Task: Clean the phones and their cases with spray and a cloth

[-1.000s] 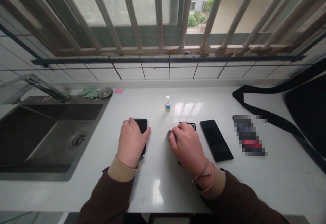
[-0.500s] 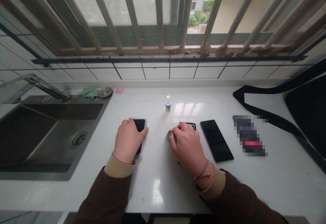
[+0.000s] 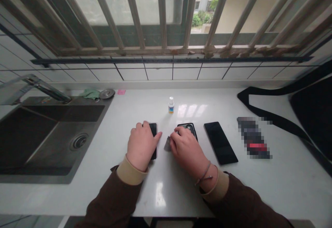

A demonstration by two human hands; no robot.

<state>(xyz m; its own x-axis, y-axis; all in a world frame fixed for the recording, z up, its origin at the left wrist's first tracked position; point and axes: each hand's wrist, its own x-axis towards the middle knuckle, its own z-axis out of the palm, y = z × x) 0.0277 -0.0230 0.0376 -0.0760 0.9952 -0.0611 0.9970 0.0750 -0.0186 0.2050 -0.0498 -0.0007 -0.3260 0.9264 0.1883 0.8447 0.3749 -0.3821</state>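
My left hand point(image 3: 141, 146) lies over a dark-screened phone point(image 3: 154, 129) in a clear case, gripping it flat on the white counter. Its thumb sticks out past the phone's right edge. A small grey cloth point(image 3: 167, 144) is pinched between the thumb and fingers of my right hand point(image 3: 186, 148). Under and behind that hand is a black-edged phone or phone case point(image 3: 191, 127) with round camera lenses facing up, mostly covered. To the right rests a black phone point(image 3: 220, 143), screen up.
A small white-capped bottle point(image 3: 171, 106) stands behind my hands. The sink point(image 3: 85, 178) and faucet point(image 3: 49, 91) are on the left, near a green cloth point(image 3: 90, 93) and a metal drain cover point(image 3: 107, 93). A blurred item point(image 3: 254, 138) and black strap point(image 3: 269, 112) lie right.
My left hand and the phone under it have slid right, closer to my right hand. My right hand, with the cloth, has shifted slightly left, and the phone beneath it has moved left too.
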